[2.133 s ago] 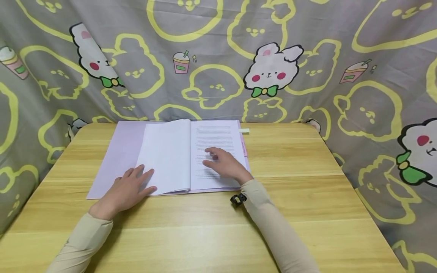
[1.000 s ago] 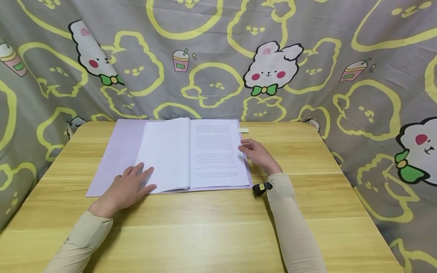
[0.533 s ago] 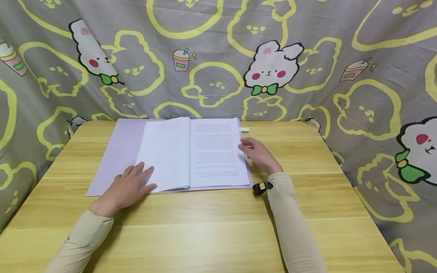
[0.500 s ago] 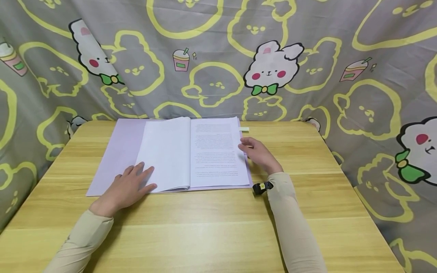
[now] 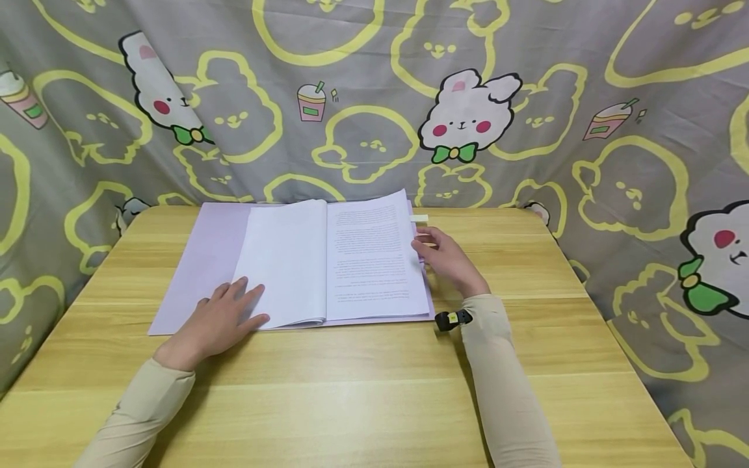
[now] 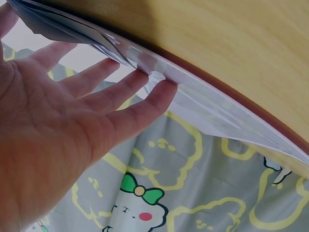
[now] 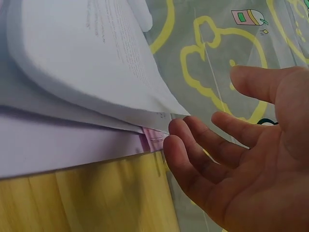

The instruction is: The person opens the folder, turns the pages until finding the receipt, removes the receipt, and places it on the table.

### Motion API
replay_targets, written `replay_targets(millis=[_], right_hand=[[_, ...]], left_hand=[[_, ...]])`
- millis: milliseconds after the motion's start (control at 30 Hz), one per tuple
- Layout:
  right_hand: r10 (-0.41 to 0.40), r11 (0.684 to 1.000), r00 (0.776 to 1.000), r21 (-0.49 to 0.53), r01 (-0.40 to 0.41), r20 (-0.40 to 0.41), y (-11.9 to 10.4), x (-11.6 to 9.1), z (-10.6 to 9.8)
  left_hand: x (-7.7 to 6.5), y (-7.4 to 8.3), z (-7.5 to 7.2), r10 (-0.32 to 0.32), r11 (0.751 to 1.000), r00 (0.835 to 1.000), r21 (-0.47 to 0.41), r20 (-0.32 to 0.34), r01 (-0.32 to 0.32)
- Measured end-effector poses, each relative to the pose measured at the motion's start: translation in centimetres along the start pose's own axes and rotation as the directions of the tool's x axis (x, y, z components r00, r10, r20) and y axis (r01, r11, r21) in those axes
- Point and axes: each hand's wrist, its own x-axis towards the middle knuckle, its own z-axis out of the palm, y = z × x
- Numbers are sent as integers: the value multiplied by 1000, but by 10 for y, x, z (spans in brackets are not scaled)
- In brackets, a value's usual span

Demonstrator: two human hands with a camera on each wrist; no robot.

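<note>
An open document booklet (image 5: 287, 266) with a lilac cover (image 5: 205, 253) lies at the back of the table. My left hand (image 5: 213, 322) rests with spread fingers on the blank left page; in the left wrist view its fingertips (image 6: 166, 89) meet the sheet edges. At the outer edge of the printed right page (image 5: 371, 260) is my right hand (image 5: 453, 263), fingers loosely bent. That page curves up, its far corner raised. In the right wrist view the fingertips (image 7: 176, 125) touch the page edge, while the thumb (image 7: 256, 82) stands apart.
A pale sticky tab (image 5: 419, 219) sticks out at the booklet's right side, and a pink tab (image 7: 154, 140) shows below the lifted sheet. The wooden table (image 5: 351, 390) backs onto a grey patterned curtain (image 5: 374, 84). A small black device (image 5: 452, 320) sits at the right wrist.
My right hand has moved from over the printed page to its right edge, and the page's far corner has risen. The left hand stays in place.
</note>
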Motion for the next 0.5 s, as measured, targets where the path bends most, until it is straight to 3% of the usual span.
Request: replay_targets(millis=[500], right_hand=[[-15, 999, 998, 49, 13, 53, -6, -4, 7]], left_hand=[[-1, 3, -3, 2, 1000, 1000, 4, 2, -2]])
